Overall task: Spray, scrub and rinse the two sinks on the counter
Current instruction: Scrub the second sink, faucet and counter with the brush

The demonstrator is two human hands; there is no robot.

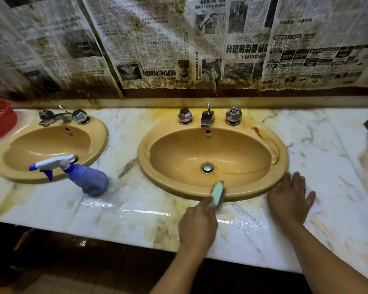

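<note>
1. Head view. The brush is held in the left grip, fingers curled round its handle. The bristles are set on the near rim of the right-hand sink, just ahead of the grip.
2. The right grip is spread wide and flat on the tabletop, just beside that rim, holding nothing.
3. Step judged: scrubbing. Short, firm strokes are advised round the rim, then up to the brown streak beyond the right grip.
4. The spray bottle and left-hand sink lie well left of the left grip.
</note>
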